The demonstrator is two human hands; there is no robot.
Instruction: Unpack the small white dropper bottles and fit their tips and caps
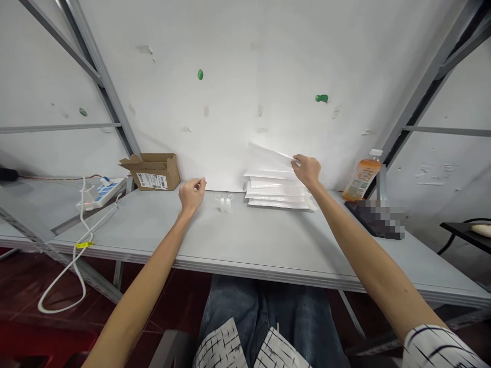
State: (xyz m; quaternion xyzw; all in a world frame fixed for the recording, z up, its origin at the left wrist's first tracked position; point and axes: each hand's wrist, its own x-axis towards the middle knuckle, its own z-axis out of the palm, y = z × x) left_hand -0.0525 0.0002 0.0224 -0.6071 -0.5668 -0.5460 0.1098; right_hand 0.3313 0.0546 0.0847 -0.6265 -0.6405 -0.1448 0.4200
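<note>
On the grey desk (134, 240), a stack of white envelopes (276, 193) lies far and right of centre. The right grip (306, 171) pinches the light, floppy top envelope (268, 159) by its corner, the easiest hold. The left grip (194, 193), fingers pressed together on nothing, sits just left of two small white bottles (224, 204).

The stack of white padded mailers (276, 189) looks like smooth, faintly glossy plastic; the brown corrugated cardboard box (154, 173) is matt and slightly rough, the long grey tabletop (245, 240) smooth and matt, the orange-filled drink bottle (359, 179) glossy clear plastic, the grey shelf strut (103, 82) painted metal.
</note>
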